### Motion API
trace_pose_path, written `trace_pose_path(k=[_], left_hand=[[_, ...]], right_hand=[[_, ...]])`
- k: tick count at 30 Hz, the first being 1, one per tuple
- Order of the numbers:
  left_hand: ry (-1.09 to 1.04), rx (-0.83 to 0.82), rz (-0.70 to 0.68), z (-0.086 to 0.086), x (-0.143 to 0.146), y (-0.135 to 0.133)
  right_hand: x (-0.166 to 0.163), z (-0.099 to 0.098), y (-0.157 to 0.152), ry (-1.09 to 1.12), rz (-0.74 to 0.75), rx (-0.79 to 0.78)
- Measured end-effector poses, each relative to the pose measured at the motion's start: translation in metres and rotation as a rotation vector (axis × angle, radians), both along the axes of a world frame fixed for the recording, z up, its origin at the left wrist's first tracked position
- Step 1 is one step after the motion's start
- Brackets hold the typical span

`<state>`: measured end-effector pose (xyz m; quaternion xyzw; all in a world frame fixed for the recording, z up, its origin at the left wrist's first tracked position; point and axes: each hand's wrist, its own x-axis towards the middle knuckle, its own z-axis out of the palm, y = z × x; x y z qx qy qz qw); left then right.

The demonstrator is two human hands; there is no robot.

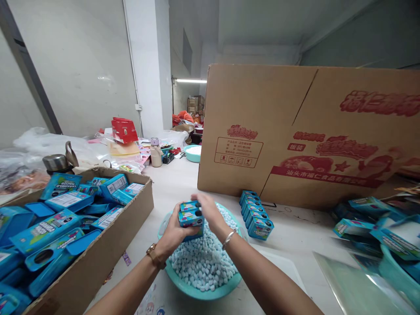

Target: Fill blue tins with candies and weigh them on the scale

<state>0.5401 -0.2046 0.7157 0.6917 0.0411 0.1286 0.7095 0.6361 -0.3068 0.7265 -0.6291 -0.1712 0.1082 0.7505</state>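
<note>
Above a turquoise bowl [205, 294] full of small pale-blue candies [205, 264], my left hand [173, 229] is closed around a small group of blue candy boxes [190, 215]. My right hand [210, 214] presses against the right side and far end of the same boxes, its fingers partly hidden. How many boxes are in the group I cannot tell. To the right of the bowl, a row of several similar candy boxes [257, 218] stands on the white table [288, 236].
At the left, a cardboard tray [114, 232] is piled with blue boxes. A large carton [243, 131] stands behind the bowl. More blue boxes [370, 218] and a turquoise tub [392, 267] are at the right. Bottles [156, 153] and plastic bags stand farther back.
</note>
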Motion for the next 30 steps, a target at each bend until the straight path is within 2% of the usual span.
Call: trace_pose_path(k=[6, 8, 13, 19, 22, 24, 26, 28, 30], left_hand=[[-0.03, 0.008, -0.004, -0.004, 0.001, 0.004], [-0.045, -0.005, -0.007, -0.003, 0.0, 0.003], [-0.049, 0.016, -0.04, 0.001, -0.002, -0.003], [-0.048, 0.037, -0.084, 0.006, -0.004, -0.014], [-0.075, 0.194, -0.094, 0.008, -0.002, -0.02], [-0.107, 0.303, -0.067, 0.01, 0.001, -0.025], [-0.121, 0.345, -0.041, 0.013, 0.002, -0.029], [-0.106, 0.318, -0.049, 0.017, 0.002, -0.033], [-0.08, 0.261, -0.079, 0.019, -0.001, -0.035]], right_hand=[[-0.003, 0.001, -0.001, -0.028, -0.021, 0.062], [-0.005, 0.002, -0.004, -0.045, 0.025, 0.044], [-0.009, 0.005, -0.016, 0.063, 0.063, 0.147], [-0.016, 0.002, -0.03, -0.082, 0.065, 0.005], [-0.02, 0.013, -0.038, -0.219, 0.053, -0.016], [-0.022, 0.024, -0.042, -0.393, 0.005, -0.078], [-0.021, 0.03, -0.045, -0.542, -0.024, -0.151], [-0.018, 0.029, -0.048, -0.554, -0.025, -0.165], [-0.014, 0.023, -0.053, -0.436, 0.001, -0.111]])
